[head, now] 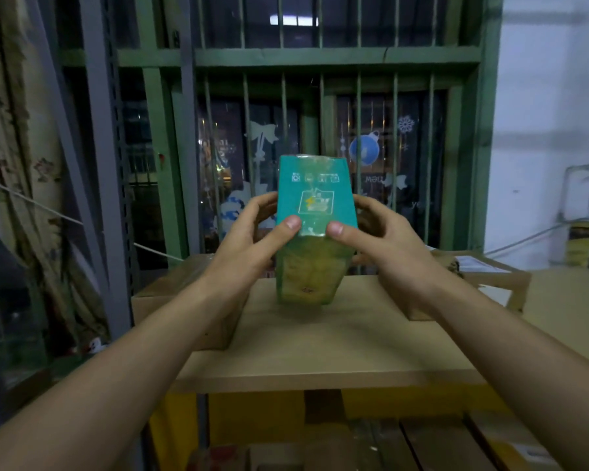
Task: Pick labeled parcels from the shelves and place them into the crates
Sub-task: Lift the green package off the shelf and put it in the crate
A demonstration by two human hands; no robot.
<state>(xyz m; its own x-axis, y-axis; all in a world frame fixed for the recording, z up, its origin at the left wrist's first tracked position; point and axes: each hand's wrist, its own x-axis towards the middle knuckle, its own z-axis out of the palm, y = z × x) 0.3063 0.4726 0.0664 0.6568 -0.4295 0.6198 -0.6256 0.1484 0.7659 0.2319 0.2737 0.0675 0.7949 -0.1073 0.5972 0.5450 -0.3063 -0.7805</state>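
Note:
A teal parcel [315, 198] wrapped in clear tape, with white printed symbols on its top face, is held up in the middle of the view above a stack of cardboard. My left hand [252, 232] grips its left side, thumb on the near top edge. My right hand [378, 236] grips its right side the same way, fingers wrapped behind. The parcel's lower end looks yellowish-green and hangs just above or on a flat cardboard box [320, 334].
Brown cardboard boxes [177, 300] lie on the shelf top around the parcel, one open at the right [483, 277]. A grey shelf upright [106, 164] stands at the left. Behind is a green barred window [320, 59]. More boxes sit on the lower shelf [422, 443].

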